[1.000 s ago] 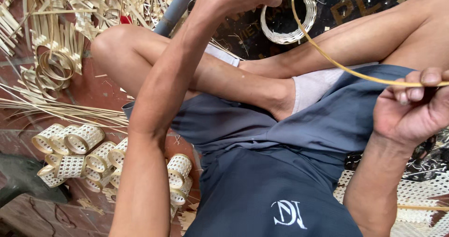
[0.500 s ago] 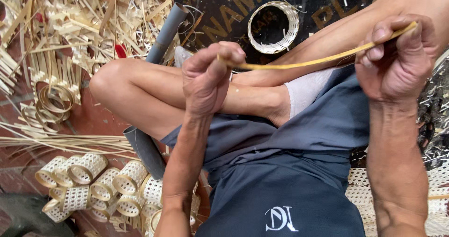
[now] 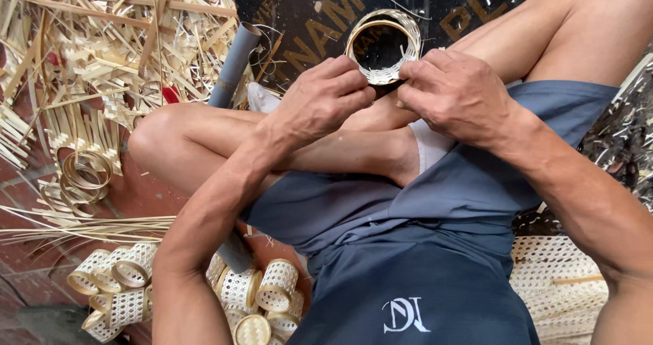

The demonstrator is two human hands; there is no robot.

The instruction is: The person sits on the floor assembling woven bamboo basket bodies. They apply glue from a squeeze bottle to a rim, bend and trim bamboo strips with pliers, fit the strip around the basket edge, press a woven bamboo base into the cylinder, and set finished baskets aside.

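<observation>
Item one, centre of my view: a small woven ring (image 3: 382, 45) of pale cane with an open-weave wall and a smooth inner hoop, held upright over a dark printed board (image 3: 299, 18) at twelve o'clock. My left hand (image 3: 323, 100) pinches the ring's lower rim from eight o'clock, fingers curled tight and thumb pressed in; my right hand (image 3: 456, 93) pinches the same rim from four o'clock, fingertips pressed together on the weave. I judge the two-sided grip steadies the ring so the rim can be worked at the point between the hands. Item two: crossed bare legs under the hands, the lap in blue-grey shorts (image 3: 408, 250), serving as the rest in place of a tabletop. Item three: a grey tube (image 3: 235, 62) at eleven o'clock, slanting down behind the left knee. Item four: a heap of split cane strips and offcuts (image 3: 102, 52) on the floor at ten o'clock, with a few loose coiled hoops (image 3: 85, 175) at nine. Item five: a cluster of finished woven rings (image 3: 258, 290) at seven o'clock, close by the left elbow, seemingly set aside within reach. Item six: a sheet of open cane webbing (image 3: 561, 284) at four o'clock, part hidden by the right forearm.
</observation>
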